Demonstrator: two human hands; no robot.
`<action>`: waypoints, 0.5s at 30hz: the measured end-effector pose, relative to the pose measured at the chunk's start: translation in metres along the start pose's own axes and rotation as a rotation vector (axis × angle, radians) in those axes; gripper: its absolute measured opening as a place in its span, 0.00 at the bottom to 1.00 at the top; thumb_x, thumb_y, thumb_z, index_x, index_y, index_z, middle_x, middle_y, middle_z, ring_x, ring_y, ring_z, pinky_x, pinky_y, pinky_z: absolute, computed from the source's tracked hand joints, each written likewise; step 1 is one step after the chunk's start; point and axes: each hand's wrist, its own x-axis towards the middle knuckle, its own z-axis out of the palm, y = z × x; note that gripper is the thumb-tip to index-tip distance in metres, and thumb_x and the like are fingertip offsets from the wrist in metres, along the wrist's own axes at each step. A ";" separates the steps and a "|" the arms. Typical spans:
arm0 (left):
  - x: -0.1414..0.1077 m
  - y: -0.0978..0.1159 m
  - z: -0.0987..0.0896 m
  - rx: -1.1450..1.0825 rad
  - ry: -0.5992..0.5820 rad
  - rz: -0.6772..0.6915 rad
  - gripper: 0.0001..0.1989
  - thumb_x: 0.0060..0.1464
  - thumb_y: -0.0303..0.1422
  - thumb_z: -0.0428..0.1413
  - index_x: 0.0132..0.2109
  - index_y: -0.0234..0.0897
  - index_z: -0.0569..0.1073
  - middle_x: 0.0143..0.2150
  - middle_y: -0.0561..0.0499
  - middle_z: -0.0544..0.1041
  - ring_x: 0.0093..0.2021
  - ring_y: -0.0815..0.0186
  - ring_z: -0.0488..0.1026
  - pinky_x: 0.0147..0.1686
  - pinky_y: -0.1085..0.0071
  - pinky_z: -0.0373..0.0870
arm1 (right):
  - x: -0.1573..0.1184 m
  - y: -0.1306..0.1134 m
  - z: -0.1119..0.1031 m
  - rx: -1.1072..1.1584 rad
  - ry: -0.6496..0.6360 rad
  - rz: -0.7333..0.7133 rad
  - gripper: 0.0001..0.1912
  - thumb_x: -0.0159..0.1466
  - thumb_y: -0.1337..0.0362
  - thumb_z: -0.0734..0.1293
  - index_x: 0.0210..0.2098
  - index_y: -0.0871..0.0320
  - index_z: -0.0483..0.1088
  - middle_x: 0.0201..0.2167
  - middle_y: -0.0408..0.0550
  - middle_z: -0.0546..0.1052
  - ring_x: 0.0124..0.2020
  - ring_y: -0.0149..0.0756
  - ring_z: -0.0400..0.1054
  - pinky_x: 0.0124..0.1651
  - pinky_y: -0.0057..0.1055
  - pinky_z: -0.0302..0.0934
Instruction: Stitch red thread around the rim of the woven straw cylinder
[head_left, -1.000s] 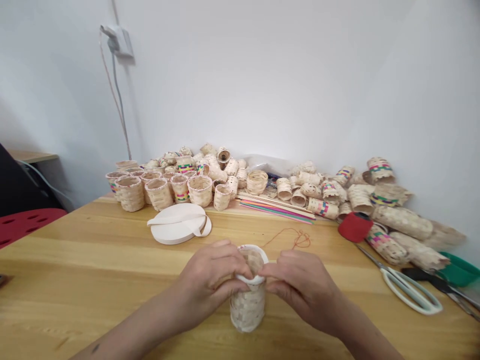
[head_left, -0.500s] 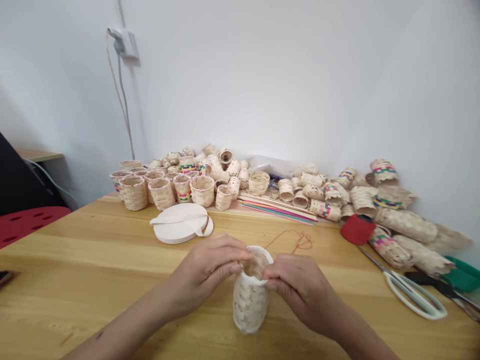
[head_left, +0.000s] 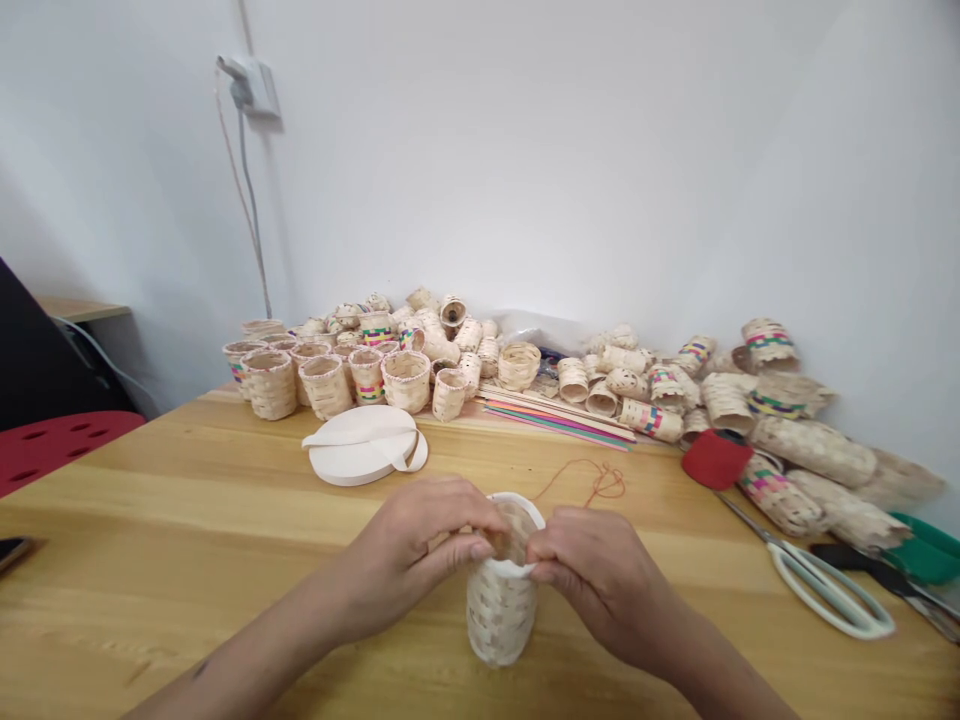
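A small woven basket, pale and cylindrical, stands upright on the wooden table between my hands. A white band runs round its rim. My left hand is closed on the rim's left side, the fingertips reaching inside and the thumb outside. On the right side of the rim, my right hand pinches the band against the basket wall. Behind the basket lies a loose red thread. A flat roll of white tape rests beyond my left hand, its free end looped over the top.
Several finished woven baskets stand at the back left, with a heap of woven pieces along the wall. Coloured strips lie before them. At right are white-handled scissors, a red object and a green container.
My left hand has shifted slightly, its fingers now further inside the rim and its thumb lower across the band. The right hand keeps its pinch; the basket stays in place.
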 end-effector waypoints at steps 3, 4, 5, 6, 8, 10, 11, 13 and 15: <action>0.000 0.007 0.004 -0.003 -0.019 -0.044 0.09 0.61 0.29 0.50 0.40 0.35 0.75 0.36 0.49 0.78 0.36 0.68 0.73 0.37 0.75 0.65 | 0.001 -0.002 -0.001 -0.008 0.007 -0.009 0.19 0.72 0.59 0.52 0.31 0.58 0.66 0.23 0.43 0.70 0.25 0.31 0.60 0.29 0.28 0.51; 0.000 0.010 0.006 -0.010 -0.018 -0.053 0.09 0.61 0.29 0.51 0.39 0.35 0.75 0.36 0.48 0.78 0.36 0.68 0.73 0.37 0.75 0.65 | 0.001 -0.003 -0.002 -0.011 0.008 -0.013 0.19 0.72 0.59 0.52 0.31 0.58 0.66 0.23 0.43 0.70 0.25 0.31 0.60 0.29 0.28 0.51; 0.000 0.012 0.008 -0.019 -0.016 -0.061 0.08 0.60 0.29 0.51 0.38 0.34 0.76 0.35 0.48 0.78 0.35 0.68 0.73 0.36 0.75 0.65 | 0.001 -0.004 -0.002 -0.012 0.008 -0.017 0.18 0.72 0.59 0.52 0.31 0.58 0.66 0.23 0.43 0.70 0.25 0.31 0.60 0.29 0.28 0.51; 0.001 0.015 0.009 -0.031 -0.011 -0.066 0.08 0.59 0.28 0.52 0.36 0.34 0.75 0.34 0.48 0.77 0.34 0.68 0.73 0.36 0.76 0.65 | 0.001 -0.004 -0.002 -0.012 0.008 -0.020 0.18 0.72 0.59 0.52 0.31 0.58 0.66 0.23 0.43 0.70 0.25 0.31 0.60 0.29 0.28 0.51; 0.001 0.017 0.012 -0.041 0.015 -0.087 0.07 0.57 0.28 0.53 0.33 0.33 0.75 0.31 0.50 0.77 0.31 0.70 0.71 0.33 0.77 0.65 | 0.001 -0.006 -0.002 -0.001 0.010 -0.022 0.18 0.72 0.59 0.53 0.31 0.58 0.65 0.23 0.42 0.70 0.25 0.31 0.60 0.29 0.28 0.50; 0.000 0.019 0.014 -0.025 0.059 -0.129 0.06 0.56 0.28 0.55 0.31 0.34 0.74 0.26 0.53 0.74 0.26 0.72 0.68 0.29 0.78 0.63 | 0.001 -0.007 -0.002 0.005 0.017 -0.012 0.18 0.72 0.58 0.53 0.31 0.58 0.66 0.22 0.42 0.69 0.24 0.30 0.60 0.28 0.28 0.50; -0.001 0.019 0.015 -0.015 0.077 -0.157 0.06 0.55 0.28 0.55 0.30 0.34 0.74 0.24 0.54 0.72 0.24 0.73 0.66 0.27 0.78 0.61 | 0.001 -0.007 -0.001 0.005 0.021 -0.005 0.18 0.72 0.57 0.53 0.31 0.58 0.66 0.23 0.41 0.70 0.24 0.30 0.60 0.29 0.27 0.50; -0.002 0.019 0.017 -0.001 0.096 -0.217 0.07 0.54 0.29 0.55 0.29 0.34 0.72 0.21 0.56 0.68 0.21 0.74 0.62 0.23 0.79 0.58 | 0.000 -0.008 0.000 0.004 0.024 0.009 0.18 0.72 0.57 0.54 0.31 0.58 0.66 0.23 0.41 0.70 0.25 0.30 0.60 0.29 0.27 0.50; -0.003 0.018 0.019 -0.005 0.107 -0.277 0.09 0.54 0.31 0.54 0.28 0.34 0.71 0.20 0.57 0.67 0.20 0.74 0.60 0.21 0.79 0.56 | -0.001 -0.009 0.001 0.009 0.027 0.015 0.18 0.72 0.57 0.54 0.31 0.58 0.67 0.23 0.41 0.70 0.25 0.30 0.60 0.29 0.27 0.50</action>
